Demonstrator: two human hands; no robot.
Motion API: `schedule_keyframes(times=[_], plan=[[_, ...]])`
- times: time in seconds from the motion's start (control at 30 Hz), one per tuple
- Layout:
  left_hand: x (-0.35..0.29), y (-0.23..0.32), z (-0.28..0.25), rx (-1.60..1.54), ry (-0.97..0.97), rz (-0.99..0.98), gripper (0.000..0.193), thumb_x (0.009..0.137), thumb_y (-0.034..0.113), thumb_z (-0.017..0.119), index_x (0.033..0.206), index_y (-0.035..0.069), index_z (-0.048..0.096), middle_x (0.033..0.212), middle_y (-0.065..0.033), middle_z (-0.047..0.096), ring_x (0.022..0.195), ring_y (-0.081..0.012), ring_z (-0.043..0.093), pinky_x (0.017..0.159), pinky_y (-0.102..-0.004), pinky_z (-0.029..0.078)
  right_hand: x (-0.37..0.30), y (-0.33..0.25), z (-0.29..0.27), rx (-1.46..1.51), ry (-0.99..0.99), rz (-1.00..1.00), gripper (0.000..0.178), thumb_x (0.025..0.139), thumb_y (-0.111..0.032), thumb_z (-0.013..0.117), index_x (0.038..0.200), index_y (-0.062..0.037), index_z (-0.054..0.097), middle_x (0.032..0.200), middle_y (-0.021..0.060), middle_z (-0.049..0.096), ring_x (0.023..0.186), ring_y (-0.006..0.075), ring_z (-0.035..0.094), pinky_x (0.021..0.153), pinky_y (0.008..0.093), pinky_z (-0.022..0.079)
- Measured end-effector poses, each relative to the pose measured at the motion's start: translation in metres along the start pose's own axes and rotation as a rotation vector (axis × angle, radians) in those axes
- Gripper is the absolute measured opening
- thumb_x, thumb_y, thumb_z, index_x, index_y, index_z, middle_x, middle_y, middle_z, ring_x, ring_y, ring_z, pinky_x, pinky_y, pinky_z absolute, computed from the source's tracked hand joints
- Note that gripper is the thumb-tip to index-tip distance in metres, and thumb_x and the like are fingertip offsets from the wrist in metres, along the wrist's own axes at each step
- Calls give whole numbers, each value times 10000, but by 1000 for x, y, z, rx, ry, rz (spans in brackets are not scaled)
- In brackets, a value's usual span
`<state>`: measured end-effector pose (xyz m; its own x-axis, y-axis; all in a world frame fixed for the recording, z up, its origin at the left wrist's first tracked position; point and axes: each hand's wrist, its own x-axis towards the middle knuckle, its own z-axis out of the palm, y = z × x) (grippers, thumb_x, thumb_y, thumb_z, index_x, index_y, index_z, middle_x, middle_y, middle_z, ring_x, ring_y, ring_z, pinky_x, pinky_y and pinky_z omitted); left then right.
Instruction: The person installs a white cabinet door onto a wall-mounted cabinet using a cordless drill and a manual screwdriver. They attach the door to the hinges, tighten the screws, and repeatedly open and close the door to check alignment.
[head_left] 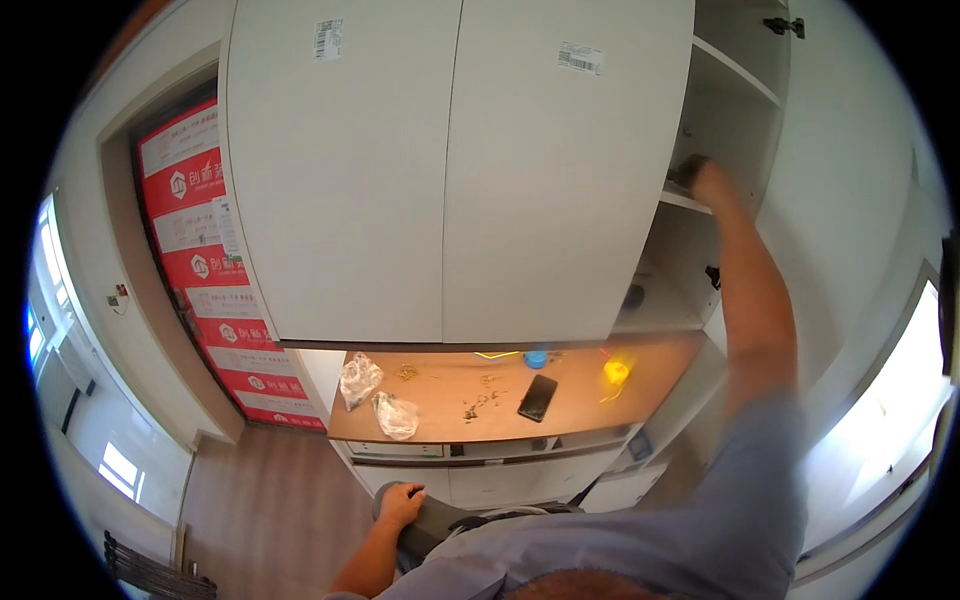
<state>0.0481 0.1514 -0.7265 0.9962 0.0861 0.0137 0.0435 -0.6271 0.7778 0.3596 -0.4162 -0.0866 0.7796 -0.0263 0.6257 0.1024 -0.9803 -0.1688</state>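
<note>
My right hand (707, 183) reaches up into the open right section of a tall white cabinet (350, 180), just above the edge of a shelf (684, 200). Its fingers are curled around or against something dark, too blurred and shadowed to name. Low in the view, my left hand (401, 504) rests by my knee with its fingers curled in. A small dark spot shows at its fingertips, and I cannot make out what it is. Inside the shelf compartment below my right hand lies a dark rounded thing (634, 296).
Under the closed doors, a brown countertop (450, 420) carries a black phone (538, 398), plastic bags (396, 415), scattered small hardware (480, 402), a blue round item (535, 358) and a yellow item (616, 373). Dark hinges (784, 27) jut from the cabinet's side. A red-and-white covered door (205, 240) stands left.
</note>
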Motion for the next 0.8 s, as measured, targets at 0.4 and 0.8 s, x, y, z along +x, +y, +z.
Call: schedule_keyframes(times=[0.4,0.8], plan=[[-34,6,-10,66,96,-24,308,879,316,689,1076,95,776,1039,-170,741,1027,-361,683,941,-435,522,2,-23,-2,667,794,-181,330,985,-284,659,1185,-22,684,1040,108,713,908,209,667,845,321,518],[-4,-6,0,-47,60,-96,290,903,286,669,1109,108,769,1065,-157,747,1005,-319,708,909,-402,538,-9,-247,-89,-27,870,-958,160,903,-169,718,1062,-154,738,1041,-9,694,968,196,657,793,339,569]])
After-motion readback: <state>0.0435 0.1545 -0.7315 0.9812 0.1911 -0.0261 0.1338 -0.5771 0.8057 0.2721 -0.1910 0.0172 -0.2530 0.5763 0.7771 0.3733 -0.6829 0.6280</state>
